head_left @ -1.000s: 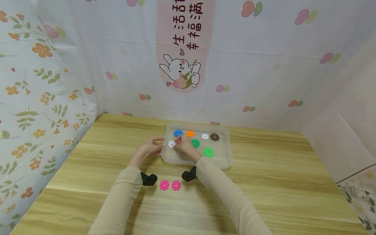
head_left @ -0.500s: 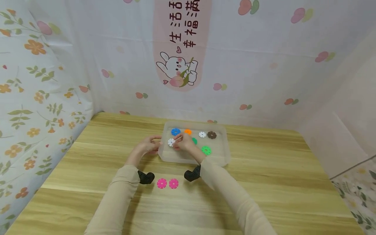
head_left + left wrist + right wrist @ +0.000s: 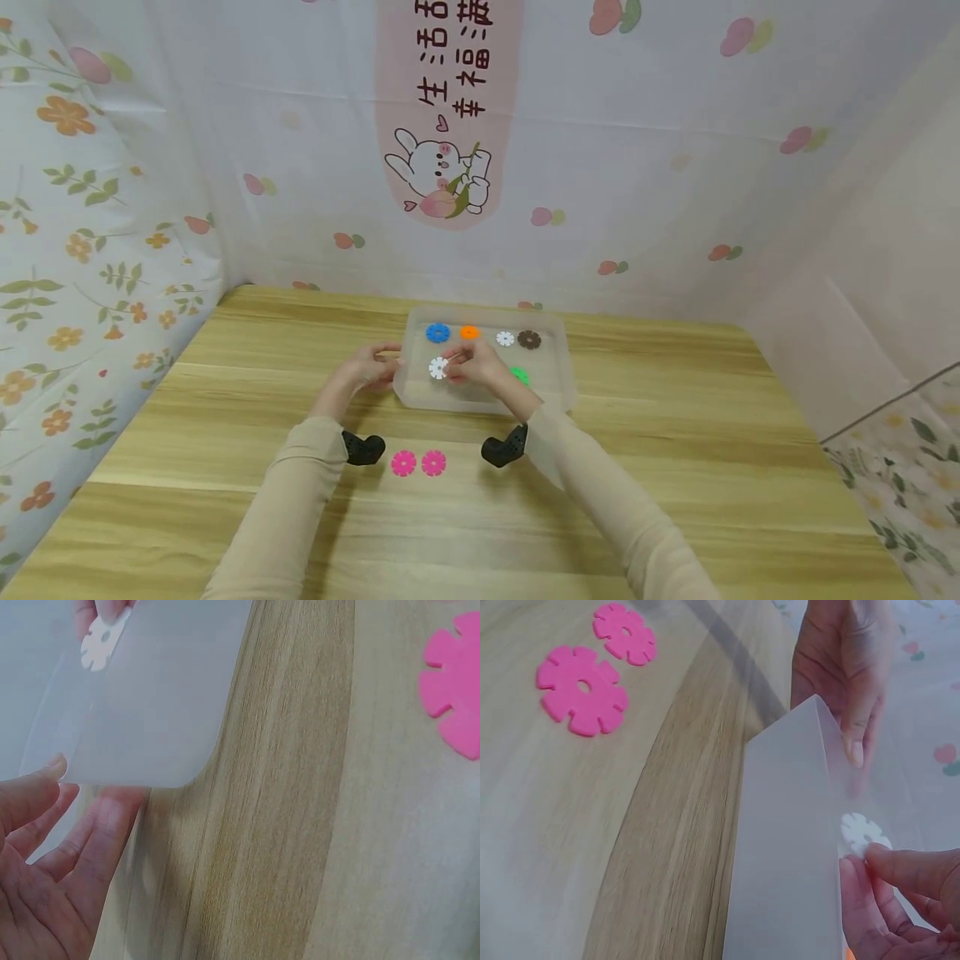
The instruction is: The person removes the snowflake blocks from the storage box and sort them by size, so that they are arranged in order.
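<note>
In the head view, my left hand point(image 3: 365, 369) holds the left end of a translucent plastic box point(image 3: 480, 407). The left wrist view shows its thumb at the box's rim and the fingers outside the wall. My right hand point(image 3: 483, 367) is over the inside of the box, thumb and fingers pinching the edge of a white notched disc point(image 3: 437, 367). That disc point(image 3: 861, 829) stands tilted in the right wrist view. Further back in the box lie a blue disc point(image 3: 438, 333), an orange disc point(image 3: 469, 332), a second white disc point(image 3: 505, 339) and a brown disc point(image 3: 529, 339).
Two pink notched discs point(image 3: 403, 463) lie side by side on the wooden table point(image 3: 675, 433), in front of the box. A bright green disc point(image 3: 520, 377) is partly covered by my right hand. Patterned cloth point(image 3: 600, 167) rises behind the table.
My right hand and the white disc have shifted slightly right relative to the box. The dark green disc, visible before, is now hidden behind that hand. My left hand stays at the box.
</note>
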